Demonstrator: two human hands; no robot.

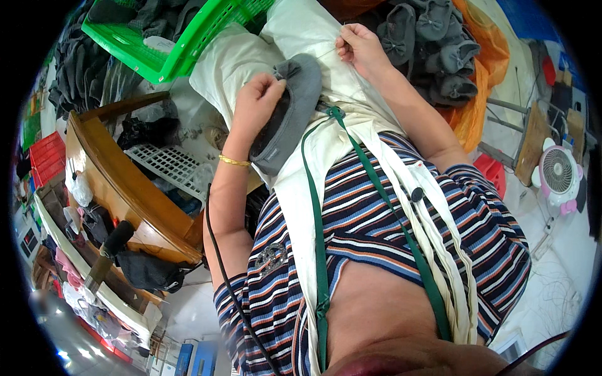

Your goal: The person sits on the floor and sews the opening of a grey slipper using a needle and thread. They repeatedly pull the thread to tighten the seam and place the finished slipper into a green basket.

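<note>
A grey cloth shoe (301,94) with a small bow at its toe lies over my lap, its dark inside facing left. My left hand (256,103) is closed on the shoe beside the bow, thumb and fingers pinched together. Up and to the right, apart from the shoe, my right hand (362,51) is raised over the white apron (301,28), its fingertips pressed together. Whatever it pinches is too fine to make out.
A green plastic basket (169,62) with dark grey pieces stands at the far left. At the far right, an orange sack (495,50) holds several grey shoes (461,56) with bows. A wooden table (119,182) is at the left, a fan (558,169) at the right.
</note>
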